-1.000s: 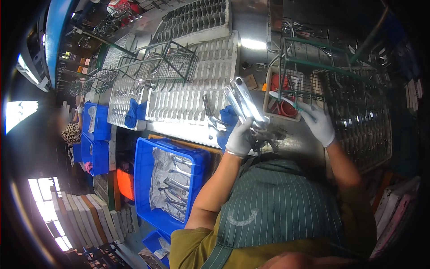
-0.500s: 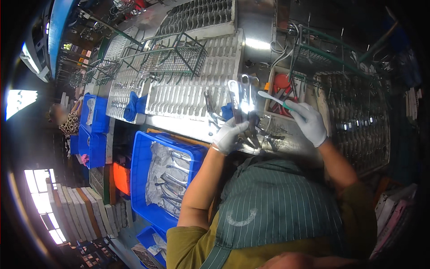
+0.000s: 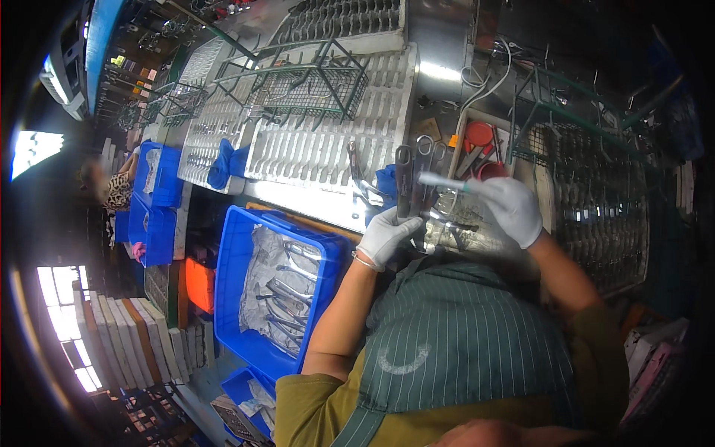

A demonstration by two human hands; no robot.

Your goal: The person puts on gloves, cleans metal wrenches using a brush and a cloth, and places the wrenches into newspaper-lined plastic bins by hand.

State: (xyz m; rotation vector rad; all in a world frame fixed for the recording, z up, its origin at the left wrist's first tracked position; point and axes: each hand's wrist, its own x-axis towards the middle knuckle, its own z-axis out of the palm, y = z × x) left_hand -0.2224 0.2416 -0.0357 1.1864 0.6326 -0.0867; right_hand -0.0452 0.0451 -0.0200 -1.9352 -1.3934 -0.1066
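Note:
My gloved left hand (image 3: 389, 237) is closed around the lower ends of several flat metal handles (image 3: 403, 182), which stand fanned upward with an oval hole at each top end. In my gloved right hand (image 3: 514, 212) is a slim toothbrush-like brush (image 3: 441, 181), pale with a green part near the fingers. Its tip points left and overlaps the handles in view; whether it touches them I cannot tell. Beside the left hand, a blue cloth (image 3: 386, 181) and some loose curved metal pieces (image 3: 354, 162) lie on the metal bench. More dark metal pieces lie below the handles, partly hidden.
A blue bin (image 3: 223, 298) lined with paper holds shiny metal parts at my left. A shallow box (image 3: 459, 123) with red round containers (image 3: 478, 134) stands beyond my right hand. Green wire racks (image 3: 328, 82) sit over trays of metal parts (image 3: 298, 160). Another person (image 3: 119, 190) is far left.
The brush has swung lower and left across the metal handles, with my right hand blurred by motion. The handles have turned, showing dark faces where they shone before.

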